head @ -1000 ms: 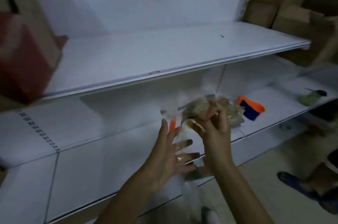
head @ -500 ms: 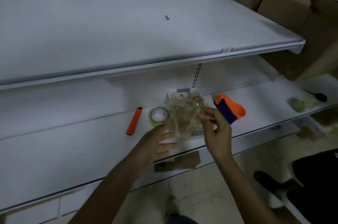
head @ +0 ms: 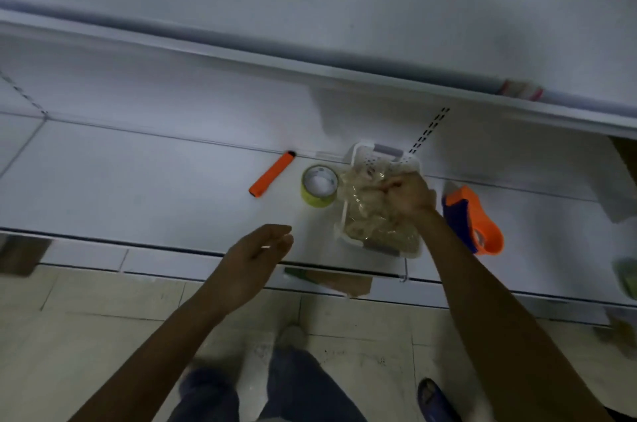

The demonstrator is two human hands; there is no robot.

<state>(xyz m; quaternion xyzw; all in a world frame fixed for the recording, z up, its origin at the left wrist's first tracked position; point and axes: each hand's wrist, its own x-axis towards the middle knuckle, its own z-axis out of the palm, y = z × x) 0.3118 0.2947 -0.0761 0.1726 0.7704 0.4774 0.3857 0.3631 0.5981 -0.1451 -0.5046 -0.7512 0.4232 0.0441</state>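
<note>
Left grip (head: 256, 251) held low, fingers loosely curled and relaxed, right grip (head: 408, 195) reached further forward, fingers bunched tight in a pinch, left arm (head: 165, 345) and right arm (head: 482, 301) bared and outstretched

Left of the basket (head: 365, 150), the tape roll (head: 319, 187) stands just beside its wall, with the orange marker (head: 272, 174) farther left; the shelf (head: 138, 180) beyond is bare. The tape dispenser (head: 482, 225) blocks the basket's right side. The right hand (head: 408, 195), gripping a plastic bag (head: 362, 204), fills its opening.
</note>
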